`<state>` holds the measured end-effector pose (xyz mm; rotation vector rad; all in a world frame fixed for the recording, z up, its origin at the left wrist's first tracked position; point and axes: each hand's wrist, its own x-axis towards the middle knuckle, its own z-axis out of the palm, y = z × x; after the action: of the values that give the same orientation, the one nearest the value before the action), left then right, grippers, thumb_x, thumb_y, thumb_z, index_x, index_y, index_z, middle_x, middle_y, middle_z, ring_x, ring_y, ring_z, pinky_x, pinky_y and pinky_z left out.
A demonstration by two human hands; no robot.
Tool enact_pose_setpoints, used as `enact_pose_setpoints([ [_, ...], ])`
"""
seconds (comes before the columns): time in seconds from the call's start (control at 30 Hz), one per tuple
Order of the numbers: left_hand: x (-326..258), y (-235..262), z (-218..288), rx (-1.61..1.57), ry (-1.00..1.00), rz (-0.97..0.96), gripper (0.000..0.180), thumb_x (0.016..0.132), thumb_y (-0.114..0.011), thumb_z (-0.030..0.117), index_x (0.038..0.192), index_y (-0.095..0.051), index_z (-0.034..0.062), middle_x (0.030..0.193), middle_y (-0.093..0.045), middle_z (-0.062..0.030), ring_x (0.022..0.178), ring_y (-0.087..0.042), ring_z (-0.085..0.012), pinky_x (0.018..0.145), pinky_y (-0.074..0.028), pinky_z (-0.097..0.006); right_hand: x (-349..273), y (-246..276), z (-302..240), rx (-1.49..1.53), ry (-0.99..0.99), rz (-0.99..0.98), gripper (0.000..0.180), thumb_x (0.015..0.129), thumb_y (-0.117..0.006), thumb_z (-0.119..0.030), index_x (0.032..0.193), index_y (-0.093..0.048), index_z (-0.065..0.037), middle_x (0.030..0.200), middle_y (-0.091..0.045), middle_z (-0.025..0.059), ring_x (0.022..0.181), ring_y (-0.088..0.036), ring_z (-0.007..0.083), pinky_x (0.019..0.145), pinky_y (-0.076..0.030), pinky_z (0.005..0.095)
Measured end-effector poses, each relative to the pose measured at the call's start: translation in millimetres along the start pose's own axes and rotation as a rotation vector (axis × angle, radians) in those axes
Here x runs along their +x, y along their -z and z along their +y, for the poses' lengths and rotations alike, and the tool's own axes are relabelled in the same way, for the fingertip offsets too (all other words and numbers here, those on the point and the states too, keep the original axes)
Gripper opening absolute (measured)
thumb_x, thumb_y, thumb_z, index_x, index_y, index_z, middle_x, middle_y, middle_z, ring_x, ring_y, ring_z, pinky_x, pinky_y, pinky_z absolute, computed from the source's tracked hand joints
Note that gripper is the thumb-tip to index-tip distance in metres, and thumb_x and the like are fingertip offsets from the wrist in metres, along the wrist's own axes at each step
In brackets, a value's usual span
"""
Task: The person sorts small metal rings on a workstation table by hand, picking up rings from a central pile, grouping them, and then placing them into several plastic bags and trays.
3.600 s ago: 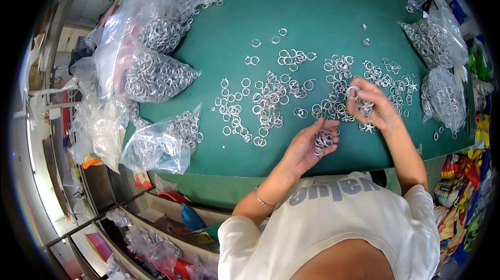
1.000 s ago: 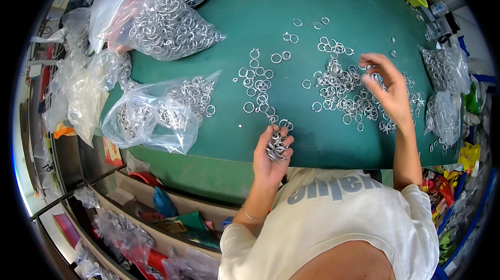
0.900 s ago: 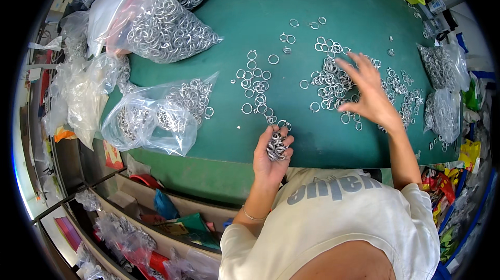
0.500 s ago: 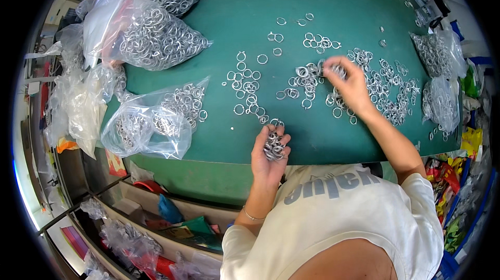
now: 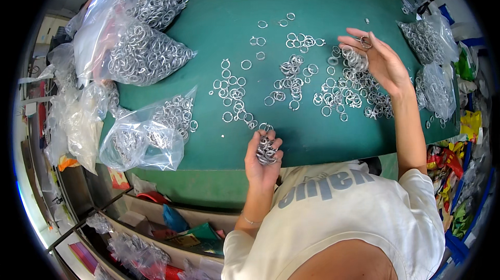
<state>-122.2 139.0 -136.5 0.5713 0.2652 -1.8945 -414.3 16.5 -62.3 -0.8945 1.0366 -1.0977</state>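
Note:
My left hand, palm up near the table's front edge, has its fingers curled round a handful of silver metal rings. Over the right-hand heap of rings, my right hand is open with its fingers spread. Blurred rings are in the air or just leaving its palm, and a single ring shows against its fingers. Between the hands lies a small cluster of rings. A looser scatter of rings reaches down to my left fingertips.
Large clear bags of rings fill the far left of the green table. An open bag lies at the near left, spilling rings. More bagged rings stand at the right edge. Below the table's left front is a cluttered drawer.
My right hand has moved right from the middle cluster and opened, with rings coming out of it over the right heap. My left hand still holds its rings. The view has shifted slightly.

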Motion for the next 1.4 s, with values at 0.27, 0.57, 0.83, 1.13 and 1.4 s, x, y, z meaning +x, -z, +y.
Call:
enact_pose_setpoints([
  [0.27, 0, -5, -6, 0.016, 0.003, 0.053, 0.013, 0.092, -0.049, 0.022, 0.094, -0.051, 0.0095, 0.086, -0.047, -0.0026, 0.071, -0.044, -0.0134, 0.049, -0.039, -0.022, -14, 20, 13, -0.925, 0.243, 0.249, 0.023, 0.087, -0.057, -0.018, 0.101, -0.062, -0.001, 0.098, -0.061, 0.0082, 0.091, -0.056, 0.0163, 0.079, -0.042, 0.0287],
  [0.57, 4, -7, -8, 0.062, 0.032, 0.039, 0.013, 0.092, -0.049, 0.022, 0.093, -0.052, 0.0091, 0.088, -0.048, -0.0044, 0.074, -0.045, -0.0151, 0.052, -0.04, -0.024, -11, -29, 63, -1.295, 0.606, 0.079, 0.026, 0.072, -0.066, -0.008, 0.096, -0.06, 0.0, 0.101, -0.057, 0.0101, 0.1, -0.05, 0.0288, 0.085, -0.042, 0.0371],
  [0.83, 1, -7, -13, 0.046, 0.031, 0.032, 0.015, 0.092, -0.047, 0.022, 0.097, -0.051, 0.0084, 0.087, -0.048, -0.0047, 0.073, -0.045, -0.0151, 0.052, -0.04, -0.024, 3, -21, 66, -0.661, 0.359, 0.081, 0.011, 0.078, -0.065, -0.005, 0.073, -0.055, 0.0, 0.096, -0.062, 0.0079, 0.08, -0.059, 0.0135, 0.07, -0.048, 0.0274],
  [1.13, 27, -17, -38, 0.213, 0.357, -0.017, 0.037, 0.092, -0.047, 0.029, 0.119, -0.049, 0.0038, 0.11, -0.057, -0.0142, 0.088, -0.06, -0.0246, 0.063, -0.053, -0.032, -51, -60, 48, -0.794, 0.478, -0.48, 0.013, 0.071, -0.068, -0.005, 0.076, -0.056, -0.003, 0.1, -0.06, 0.0101, 0.097, -0.054, 0.0259, 0.083, -0.044, 0.0371],
  [1.4, 26, -17, -33, 0.235, 0.362, -0.184, 0.019, 0.084, -0.061, 0.018, 0.098, -0.055, 0.0083, 0.086, -0.052, -0.0065, 0.067, -0.049, -0.0136, 0.052, -0.042, -0.024, -47, -45, 51, -0.834, 0.42, -0.066, 0.006, 0.077, -0.059, 0.002, 0.082, -0.057, 0.001, 0.088, -0.059, 0.0116, 0.084, -0.057, 0.0271, 0.074, -0.045, 0.0335],
])
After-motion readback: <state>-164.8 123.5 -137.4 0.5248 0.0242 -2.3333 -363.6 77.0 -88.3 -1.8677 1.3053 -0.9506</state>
